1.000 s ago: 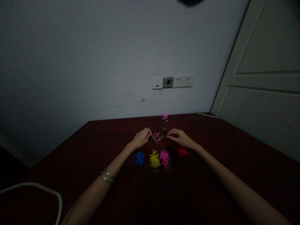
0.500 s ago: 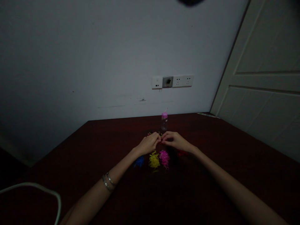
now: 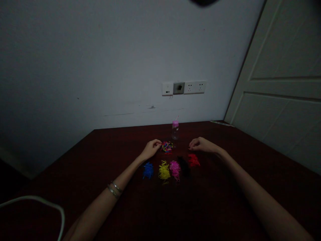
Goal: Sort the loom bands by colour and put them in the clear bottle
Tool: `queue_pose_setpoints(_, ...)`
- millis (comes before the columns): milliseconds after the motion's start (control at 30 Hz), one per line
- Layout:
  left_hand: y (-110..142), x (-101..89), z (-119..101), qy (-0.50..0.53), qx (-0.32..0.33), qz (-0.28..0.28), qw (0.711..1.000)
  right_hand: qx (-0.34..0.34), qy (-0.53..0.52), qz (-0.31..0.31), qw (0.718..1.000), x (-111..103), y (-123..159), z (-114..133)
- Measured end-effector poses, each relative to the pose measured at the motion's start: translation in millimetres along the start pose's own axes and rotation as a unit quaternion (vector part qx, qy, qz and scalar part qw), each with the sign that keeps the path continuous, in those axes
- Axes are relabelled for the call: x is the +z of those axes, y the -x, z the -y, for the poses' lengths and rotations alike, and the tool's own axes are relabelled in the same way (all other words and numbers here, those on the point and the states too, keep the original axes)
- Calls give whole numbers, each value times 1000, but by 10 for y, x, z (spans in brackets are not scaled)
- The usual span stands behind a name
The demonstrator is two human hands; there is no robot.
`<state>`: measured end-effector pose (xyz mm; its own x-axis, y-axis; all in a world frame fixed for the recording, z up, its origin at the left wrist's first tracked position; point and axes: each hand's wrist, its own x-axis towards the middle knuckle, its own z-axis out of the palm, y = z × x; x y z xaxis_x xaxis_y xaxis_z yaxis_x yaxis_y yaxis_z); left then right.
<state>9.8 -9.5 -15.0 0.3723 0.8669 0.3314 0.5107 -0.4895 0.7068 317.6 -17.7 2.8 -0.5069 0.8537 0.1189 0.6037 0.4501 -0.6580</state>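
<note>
A mixed heap of small coloured rubber bands (image 3: 167,146) lies towards the back of the dark red table. At its left edge is my left hand (image 3: 151,148), thumb and fingers pinched together by the bands; what they hold is too small to make out. Beyond the heap's right side, just above the red rubber bands (image 3: 194,160), my right hand (image 3: 200,144) has its fingertips closed, and their contents are unclear. Sorted piles lie in front: blue rubber bands (image 3: 148,170), yellow rubber bands (image 3: 164,170), pink rubber bands (image 3: 175,169) and a dim black pile (image 3: 184,166).
A clear bottle with a pink lid (image 3: 175,130) stands behind the mixed heap. Wall sockets (image 3: 194,87) are fixed above the table (image 3: 120,140). A white cable (image 3: 47,202) curves in at the lower left, and a pale panelled door (image 3: 281,87) borders the right.
My hands came together over the mixed heap, then parted again. Left is back at the heap's left edge; right has moved further right, leaving the red pile in view.
</note>
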Motion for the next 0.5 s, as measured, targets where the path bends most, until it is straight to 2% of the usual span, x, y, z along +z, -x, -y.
queue_pose_setpoints(133,-39,-45,217,38,-46,-31,998,6,-4,52,999,-36,30,-64)
queue_pose_setpoints(233,-47,-64,293,57,-71,-47,995,4,-12,62,998,-26,30,-78)
queue_pose_setpoints(500,-55,-92,334,49,-71,-52,995,46,20,-28,998,-24,6,-73)
